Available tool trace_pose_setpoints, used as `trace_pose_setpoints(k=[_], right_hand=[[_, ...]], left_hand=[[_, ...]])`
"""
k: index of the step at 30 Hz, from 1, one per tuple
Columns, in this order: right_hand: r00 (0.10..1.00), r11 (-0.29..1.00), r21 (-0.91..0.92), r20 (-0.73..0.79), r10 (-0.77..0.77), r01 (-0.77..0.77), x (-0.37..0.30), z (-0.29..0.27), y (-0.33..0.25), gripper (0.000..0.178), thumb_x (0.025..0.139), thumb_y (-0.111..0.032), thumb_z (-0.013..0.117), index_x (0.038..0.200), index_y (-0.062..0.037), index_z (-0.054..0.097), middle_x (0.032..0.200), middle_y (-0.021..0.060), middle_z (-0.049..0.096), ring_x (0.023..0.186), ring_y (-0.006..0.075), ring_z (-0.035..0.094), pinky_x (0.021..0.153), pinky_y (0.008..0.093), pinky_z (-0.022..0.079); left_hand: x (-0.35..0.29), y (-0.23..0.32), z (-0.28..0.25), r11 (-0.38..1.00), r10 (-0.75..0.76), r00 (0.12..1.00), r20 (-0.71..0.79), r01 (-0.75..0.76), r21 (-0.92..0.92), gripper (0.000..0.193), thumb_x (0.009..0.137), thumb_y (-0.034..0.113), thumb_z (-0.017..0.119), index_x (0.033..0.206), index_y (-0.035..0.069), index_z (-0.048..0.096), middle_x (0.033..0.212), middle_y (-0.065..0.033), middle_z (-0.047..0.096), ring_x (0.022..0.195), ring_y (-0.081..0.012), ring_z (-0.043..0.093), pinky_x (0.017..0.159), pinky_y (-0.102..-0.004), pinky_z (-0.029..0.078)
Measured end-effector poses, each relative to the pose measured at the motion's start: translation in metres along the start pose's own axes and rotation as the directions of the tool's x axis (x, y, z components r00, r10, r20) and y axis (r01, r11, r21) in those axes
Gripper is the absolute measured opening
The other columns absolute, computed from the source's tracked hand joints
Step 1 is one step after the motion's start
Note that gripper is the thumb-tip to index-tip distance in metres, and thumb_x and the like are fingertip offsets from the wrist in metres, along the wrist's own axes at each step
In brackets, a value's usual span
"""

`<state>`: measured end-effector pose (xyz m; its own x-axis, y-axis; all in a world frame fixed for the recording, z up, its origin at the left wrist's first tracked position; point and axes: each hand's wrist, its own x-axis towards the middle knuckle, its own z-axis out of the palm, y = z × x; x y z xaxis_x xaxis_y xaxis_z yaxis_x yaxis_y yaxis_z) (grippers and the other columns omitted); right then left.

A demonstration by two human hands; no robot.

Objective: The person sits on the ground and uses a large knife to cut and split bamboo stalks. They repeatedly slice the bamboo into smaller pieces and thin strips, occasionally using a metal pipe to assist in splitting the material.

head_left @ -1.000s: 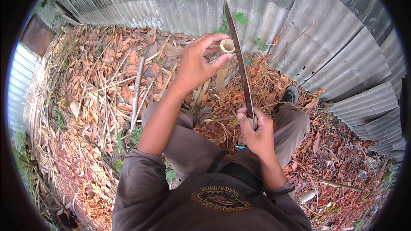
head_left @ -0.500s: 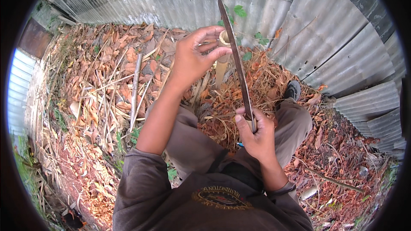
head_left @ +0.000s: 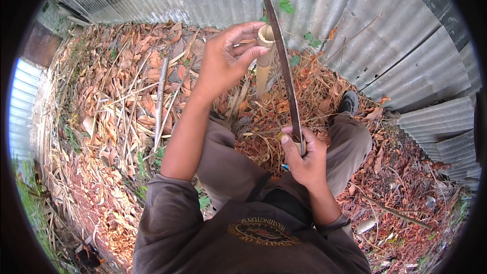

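Note:
An upright bamboo pole with a hollow cut top rises from the leaf-covered ground ahead of me. My left hand is closed around its upper end, thumb on the near side and fingers behind. In my right hand is a machete with a long, dark, narrow blade, gripped at the handle. The blade points up and away, its flat beside the right edge of the bamboo's rim; whether it touches the rim I cannot tell. Most of the handle is hidden inside my fist.
A corrugated metal fence runs across the far side and bends round to the right. Dry leaves and straw cover the ground. A grey stick lies at the left. My shoe is to the right of the pole.
The machete blade has shifted slightly right, and more of the bamboo's rim and side now shows. Both hands keep their grips.

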<state>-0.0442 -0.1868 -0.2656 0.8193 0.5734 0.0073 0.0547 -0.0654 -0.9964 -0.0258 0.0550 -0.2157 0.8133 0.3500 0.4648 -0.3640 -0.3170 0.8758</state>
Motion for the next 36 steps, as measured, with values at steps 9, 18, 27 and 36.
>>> trace_pose_setpoints(k=[9, 18, 27, 36], right_hand=[[0.999, 0.995, -0.089, -0.006, -0.048, 0.047, 0.000, 0.003, 0.001, 0.017, 0.088, -0.012, 0.069, 0.100, -0.0009, 0.064, 0.052, -0.0064, 0.044, 0.048, 0.0000, 0.037, 0.044, 0.0214, 0.028], [0.998, 0.996, -0.066, -0.024, -0.062, 0.060, -0.001, 0.004, 0.007, 0.017, 0.088, -0.012, 0.069, 0.100, -0.0016, 0.064, 0.053, -0.0056, 0.047, 0.048, 0.0007, 0.039, 0.045, 0.0214, 0.032], [0.996, 0.973, -0.218, -0.016, -0.087, 0.081, 0.011, 0.005, 0.013, 0.016, 0.090, -0.012, 0.064, 0.100, 0.0002, 0.064, 0.052, -0.0031, 0.047, 0.047, 0.0026, 0.041, 0.045, 0.0232, 0.033], [1.000, 0.985, -0.169, -0.018, 0.023, -0.026, 0.007, -0.007, 0.012, 0.014, 0.090, -0.012, 0.064, 0.097, -0.0004, 0.065, 0.052, -0.0061, 0.043, 0.048, 0.0015, 0.038, 0.045, 0.0228, 0.031]], left_hand=[[0.000, -0.004, -0.001, 0.997, 0.061, 0.998, -0.014, -0.061, 0.046, 0.040, 0.084, -0.006, 0.066, 0.122, -0.003, 0.057, 0.121, -0.0135, 0.061, 0.107, -0.0211, 0.063, 0.094, -0.0348, 0.055], [0.000, -0.001, -0.002, 1.000, -0.002, 1.000, -0.009, 0.002, 0.026, 0.040, 0.084, -0.005, 0.066, 0.123, -0.003, 0.058, 0.117, -0.0123, 0.063, 0.107, -0.0200, 0.063, 0.095, -0.0349, 0.054], [-0.001, -0.002, 0.000, 1.000, 0.007, 1.000, -0.018, -0.007, -0.016, 0.042, 0.083, -0.007, 0.066, 0.123, -0.005, 0.055, 0.115, -0.0161, 0.064, 0.105, -0.0209, 0.064, 0.092, -0.0330, 0.055], [0.002, -0.003, 0.007, 0.998, 0.029, 0.999, -0.017, -0.028, 0.059, 0.042, 0.081, -0.009, 0.068, 0.120, -0.008, 0.055, 0.111, -0.0181, 0.064, 0.104, -0.0237, 0.065, 0.092, -0.0350, 0.056]])
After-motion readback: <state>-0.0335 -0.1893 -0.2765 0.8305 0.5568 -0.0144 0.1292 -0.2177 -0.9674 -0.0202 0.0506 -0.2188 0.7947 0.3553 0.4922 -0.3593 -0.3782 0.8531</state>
